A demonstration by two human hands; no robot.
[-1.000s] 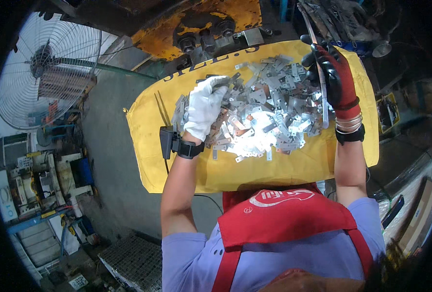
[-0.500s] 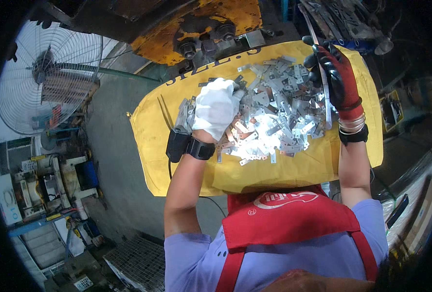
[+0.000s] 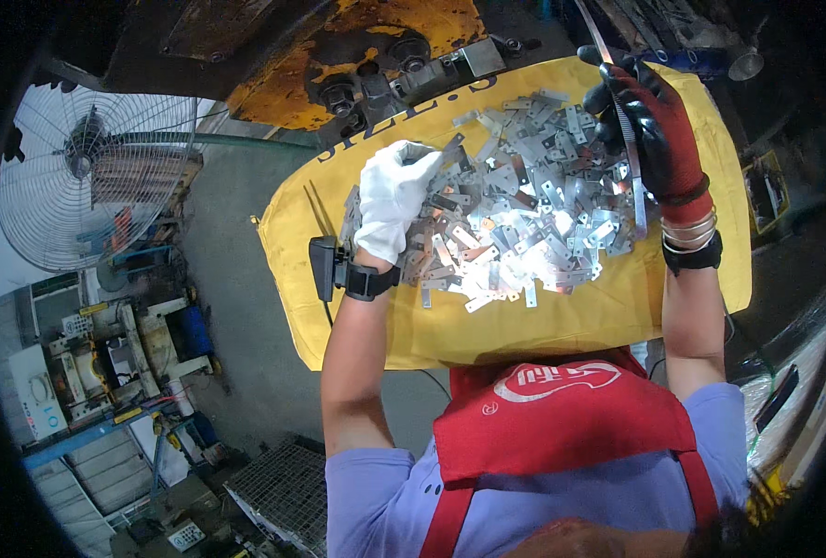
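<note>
My left hand (image 3: 396, 197), in a white glove, is over the left part of a pile of small flat metal plates (image 3: 525, 209). Its fingers are curled together at the tips, where one small metal plate (image 3: 454, 143) shows; the grip itself is partly hidden by the glove. On the right, my right hand (image 3: 657, 130), in a red glove with black coating, is closed around long metal tweezers (image 3: 632, 149). The tweezers stand nearly upright in the view, their lower end beside the pile's right edge. Many plates have small holes, and some look copper-toned.
Under the plates lies a yellow sheet (image 3: 339, 325) with dark lettering. A worn yellow-orange machine part with bolts (image 3: 366, 56) stands just beyond it. To the left are a large wire-guarded fan (image 3: 87, 167) and equipment (image 3: 125, 358); a wire mesh rack (image 3: 287, 488) is at lower left.
My left hand has shifted slightly left and up, and its fingertips are now pinched at a plate. My right hand still grips the tweezers. The whole view has shifted a little.
</note>
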